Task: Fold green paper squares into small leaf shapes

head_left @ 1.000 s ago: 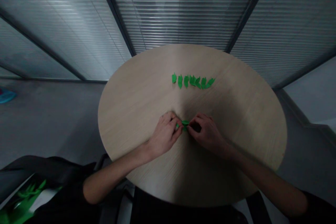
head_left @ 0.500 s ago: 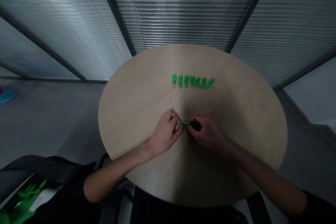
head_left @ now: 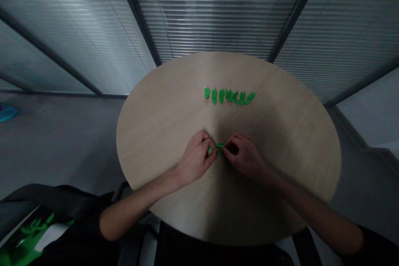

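Small green paper piece (head_left: pixel 219 146), mostly hidden by fingertips; dim light, possibly folded, hard to make out. Pinched from both sides by left hand (head_left: pixel 195 160) and right hand (head_left: pixel 246 158), each grip closed on it, near the middle of the round wood-grain surface (head_left: pixel 162 133). Beyond the piece lies a row of about seven leaf-shaped green paper cut-outs (head_left: pixel 229 96), flat, overlapping toward the right end.

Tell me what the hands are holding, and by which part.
Both hands hold a small green piece. The left hand pinches its left end and the right hand its right end; the middle shows between them.
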Motion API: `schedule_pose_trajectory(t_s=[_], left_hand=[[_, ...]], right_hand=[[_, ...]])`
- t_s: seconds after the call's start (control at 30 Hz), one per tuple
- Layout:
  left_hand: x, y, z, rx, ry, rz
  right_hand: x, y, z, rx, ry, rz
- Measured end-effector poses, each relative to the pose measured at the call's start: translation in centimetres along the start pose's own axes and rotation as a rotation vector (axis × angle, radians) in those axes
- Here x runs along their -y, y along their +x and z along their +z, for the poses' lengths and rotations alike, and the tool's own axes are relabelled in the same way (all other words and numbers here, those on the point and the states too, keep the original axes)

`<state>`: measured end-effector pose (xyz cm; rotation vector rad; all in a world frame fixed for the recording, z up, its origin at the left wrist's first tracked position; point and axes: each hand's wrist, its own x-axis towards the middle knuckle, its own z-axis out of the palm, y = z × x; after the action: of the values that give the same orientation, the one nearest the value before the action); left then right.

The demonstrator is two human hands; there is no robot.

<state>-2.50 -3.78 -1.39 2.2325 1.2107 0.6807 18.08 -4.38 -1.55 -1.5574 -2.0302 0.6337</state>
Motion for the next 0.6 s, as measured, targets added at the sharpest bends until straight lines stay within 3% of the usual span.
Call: schedule_pose_trajectory(t_s=[0.6], left_hand=[[-0.28,-0.28,-0.01,-0.030,0.032,0.029]], right_hand=[[-0.02,0.02,0.10,-0.019,-0.013,-0.010]])
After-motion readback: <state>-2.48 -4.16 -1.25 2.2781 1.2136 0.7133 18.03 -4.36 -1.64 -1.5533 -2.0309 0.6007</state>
